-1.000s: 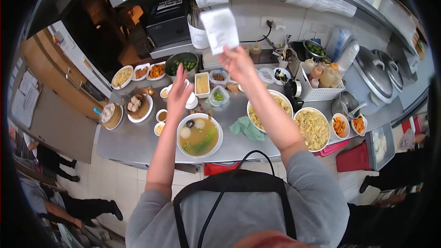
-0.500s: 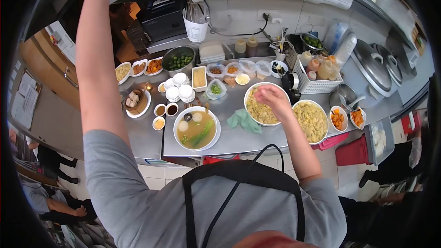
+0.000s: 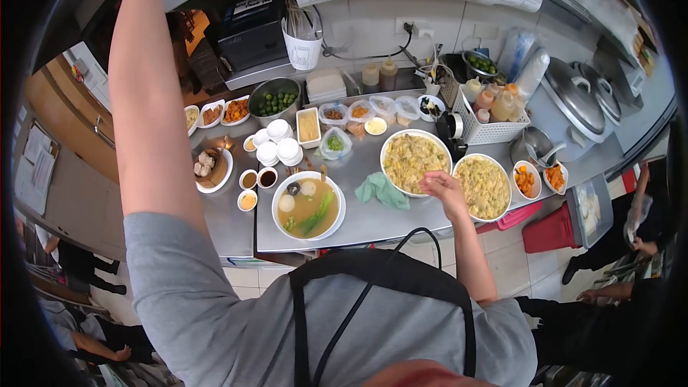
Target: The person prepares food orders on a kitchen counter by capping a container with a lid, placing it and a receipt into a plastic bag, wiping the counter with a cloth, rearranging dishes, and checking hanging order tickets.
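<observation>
The right hand (image 3: 443, 192) is by the front rim of one bowl of rice (image 3: 412, 158), fingers curled; whether the tips meet, I can't tell. Another rice bowl (image 3: 481, 185) sits just right, along the tabletop's (image 3: 362, 226) front edge. The left hand is beyond my sight.

Blk printer (image 3: 247, 37) on shelf (image 3: 261, 73), wht container (image 3: 303, 51) w/ thin sticks (image 3: 294, 11) beside it. Wht basket (image 3: 494, 133) holds sauce btls (image 3: 504, 106); big metal lids (image 3: 572, 94) to its R. Red bin (image 3: 546, 235) nr counter (image 3: 367, 231), co-worker (image 3: 608, 244) in blk trousers close by. Brown door (image 3: 80, 89) far L.
</observation>
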`<state>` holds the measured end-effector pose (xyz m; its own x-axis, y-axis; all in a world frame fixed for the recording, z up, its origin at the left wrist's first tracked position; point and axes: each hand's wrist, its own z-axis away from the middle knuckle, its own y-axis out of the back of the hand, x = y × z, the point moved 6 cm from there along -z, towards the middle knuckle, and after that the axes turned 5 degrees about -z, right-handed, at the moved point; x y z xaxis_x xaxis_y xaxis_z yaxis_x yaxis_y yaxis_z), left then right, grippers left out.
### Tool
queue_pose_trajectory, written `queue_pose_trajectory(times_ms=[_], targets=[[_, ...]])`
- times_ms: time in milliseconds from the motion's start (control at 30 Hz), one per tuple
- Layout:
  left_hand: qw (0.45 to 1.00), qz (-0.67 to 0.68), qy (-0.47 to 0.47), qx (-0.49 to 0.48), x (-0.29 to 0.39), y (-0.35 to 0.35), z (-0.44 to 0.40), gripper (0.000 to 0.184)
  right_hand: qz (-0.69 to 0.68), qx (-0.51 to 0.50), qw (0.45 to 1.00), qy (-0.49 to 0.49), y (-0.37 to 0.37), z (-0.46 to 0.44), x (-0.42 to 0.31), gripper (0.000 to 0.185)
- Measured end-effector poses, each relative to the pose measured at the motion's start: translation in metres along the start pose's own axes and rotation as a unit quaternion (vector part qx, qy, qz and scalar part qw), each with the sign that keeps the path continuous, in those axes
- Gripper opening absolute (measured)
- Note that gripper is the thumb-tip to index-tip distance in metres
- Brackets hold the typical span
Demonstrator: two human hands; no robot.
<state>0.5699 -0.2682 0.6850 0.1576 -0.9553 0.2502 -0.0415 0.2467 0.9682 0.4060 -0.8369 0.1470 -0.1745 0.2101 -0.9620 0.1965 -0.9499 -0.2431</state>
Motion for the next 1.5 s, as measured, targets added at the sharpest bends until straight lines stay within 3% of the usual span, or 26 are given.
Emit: queue_pose_trajectory(times_ms=[33, 100, 133, 200, 233, 267, 300, 333, 367, 433, 500, 567, 633, 700, 767, 833, 867, 933, 967, 1033, 1067, 1233, 1367, 1400, 1433, 1500], targets=[[0.957, 0.262, -0.068, 0.106, 0.014, -0.033, 0.027, 0.018, 0.004, -0.032, 0.999, -0.007, -0.009, -0.002, 0.005, 0.018], [0.978, 0.172, -0.001, 0.115, 0.02, -0.056, 0.048, 0.028, 0.006, -0.063, 0.998, -0.022, -0.024, -0.006, 0.025, 0.018], [0.979, 0.171, 0.001, 0.112, 0.037, -0.064, 0.065, 0.028, 0.1, -0.109, 0.989, 0.012, -0.035, -0.012, 0.036, 0.022], [0.955, -0.183, 0.064, 0.224, 0.076, -0.063, 0.112, 0.039, 0.193, -0.16, 0.967, 0.042, -0.053, -0.025, 0.066, 0.026], [0.956, -0.183, 0.069, 0.219, 0.079, -0.077, 0.127, 0.039, 0.372, -0.18, 0.903, 0.121, -0.064, -0.029, 0.08, 0.028], [0.906, -0.195, 0.02, 0.375, 0.09, -0.074, 0.152, 0.043, 0.533, -0.194, 0.8, 0.196, -0.078, -0.029, 0.092, 0.03], [0.83, -0.203, -0.031, 0.518, 0.104, -0.078, 0.182, 0.047, 0.532, -0.201, 0.8, 0.191, -0.087, -0.029, 0.101, 0.03], [0.864, -0.164, 0.03, 0.475, 0.112, -0.081, 0.196, 0.047, 0.578, -0.148, 0.749, 0.288, -0.097, -0.025, 0.1, 0.03], [0.849, -0.189, -0.011, 0.493, 0.11, -0.086, 0.207, 0.046, 0.613, -0.094, 0.687, 0.379, -0.105, -0.017, 0.101, 0.031], [0.849, -0.132, -0.128, 0.496, 0.105, -0.102, 0.233, 0.042, 0.66, -0.092, 0.691, 0.281, -0.105, -0.029, 0.128, 0.022], [0.877, -0.09, -0.125, 0.455, 0.088, -0.124, 0.252, 0.041, 0.659, -0.106, 0.707, 0.233, -0.109, -0.035, 0.142, 0.019], [0.902, 0.003, -0.128, 0.413, 0.071, -0.135, 0.269, 0.039, 0.657, -0.207, 0.71, 0.143, -0.114, -0.044, 0.151, 0.014], [0.891, -0.087, -0.213, 0.391, 0.042, -0.153, 0.287, 0.028, 0.596, -0.21, 0.765, 0.127, -0.121, -0.063, 0.142, 0.014], [0.921, -0.053, -0.141, 0.36, 0.028, -0.185, 0.316, 0.032, 0.554, -0.212, 0.8, 0.087, -0.134, -0.099, 0.109, 0.017], [0.926, 0.112, -0.134, 0.333, 0.012, -0.226, 0.335, 0.029, 0.587, -0.107, 0.784, 0.174, -0.147, -0.142, 0.069, 0.011], [0.935, 0.167, -0.084, 0.301, 0.001, -0.274, 0.345, 0.036, 0.594, -0.003, 0.756, 0.276, -0.158, -0.174, 0.044, 0.017], [0.937, 0.203, -0.069, 0.276, -0.007, -0.301, 0.345, 0.036, 0.594, 0.001, 0.758, 0.269, -0.161, -0.181, 0.044, 0.017], [0.924, 0.305, -0.01, 0.231, -0.02, -0.354, 0.345, 0.035, 0.577, -0.076, 0.807, 0.098, -0.16, -0.193, 0.067, 0.033], [0.905, 0.368, 0.034, 0.21, -0.025, -0.38, 0.347, 0.034, 0.577, -0.072, 0.808, 0.093, -0.158, -0.191, 0.092, 0.033], [0.908, 0.381, 0.067, 0.163, -0.039, -0.422, 0.349, 0.032, 0.685, 0.09, 0.706, 0.158, -0.143, -0.179, 0.152, 0.043], [0.908, 0.381, 0.066, 0.159, -0.045, -0.438, 0.351, 0.032, 0.685, 0.092, 0.706, 0.155, -0.143, -0.169, 0.161, 0.043], [0.889, 0.436, 0.134, 0.037, -0.06, -0.515, 0.343, 0.031, 0.648, -0.126, 0.711, 0.243, -0.167, -0.093, 0.169, 0.046], [0.87, 0.469, 0.149, 0.017, -0.062, -0.535, 0.327, 0.029, 0.631, -0.163, 0.718, 0.246, -0.144, -0.042, 0.159, 0.045], [0.87, 0.471, 0.146, 0.016, -0.068, -0.541, 0.323, 0.029, 0.613, -0.179, 0.706, 0.305, -0.134, -0.025, 0.167, 0.042], [0.892, 0.423, 0.159, 0.008, -0.08, -0.553, 0.32, 0.03, 0.594, -0.194, 0.691, 0.363, -0.123, -0.006, 0.173, 0.04], [0.912, 0.377, 0.16, 0.006, -0.091, -0.576, 0.312, 0.031, 0.56, -0.275, 0.705, 0.336, -0.102, 0.028, 0.18, 0.041]])
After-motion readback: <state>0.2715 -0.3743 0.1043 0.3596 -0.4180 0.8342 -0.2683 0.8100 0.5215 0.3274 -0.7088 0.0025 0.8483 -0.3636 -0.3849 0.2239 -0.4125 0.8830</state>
